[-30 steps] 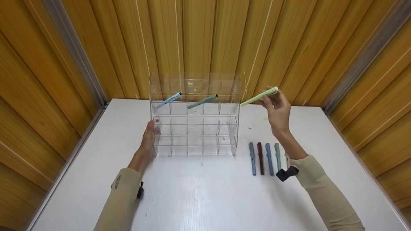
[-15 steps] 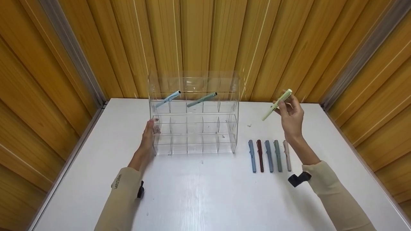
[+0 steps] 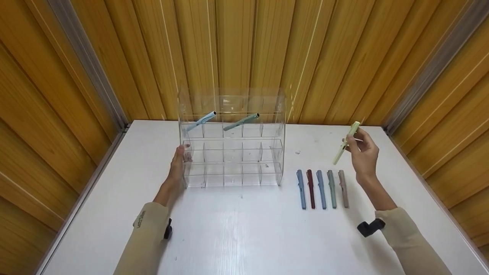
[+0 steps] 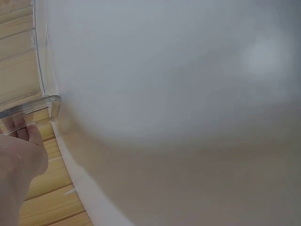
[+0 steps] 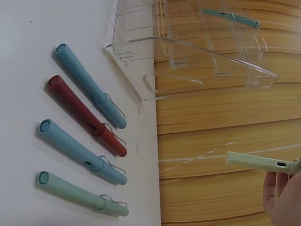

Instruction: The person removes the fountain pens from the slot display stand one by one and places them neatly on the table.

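Observation:
My left hand [image 3: 176, 163] grips the left side of a clear plastic pen rack [image 3: 232, 168]; part of the fingers shows through the plastic in the left wrist view. Two pens lie slanted on the rack's upper tier: a light blue pen [image 3: 201, 121] at the left and a dark green pen [image 3: 241, 122] nearer the middle. Off to the right, my right hand [image 3: 365, 156] pinches a pale yellow-green pen [image 3: 340, 153] between thumb and fingers, raised above the table and tilted, its capped end up. In the right wrist view this pen [image 5: 254, 161] points toward the rack's side.
Several pens lie in a row right of the rack: a blue pen [image 3: 301, 190], a dark red pen [image 3: 311, 190], another blue pen [image 3: 321, 190], a green pen [image 3: 332, 190] and a pinkish pen [image 3: 344, 190]. Wood-patterned walls [image 3: 233, 46] enclose the white table [image 3: 229, 236].
My right hand has moved right and toward me with the yellow-green pen, away from the rack, and the pen has turned steeper. The left hand has stayed at the rack.

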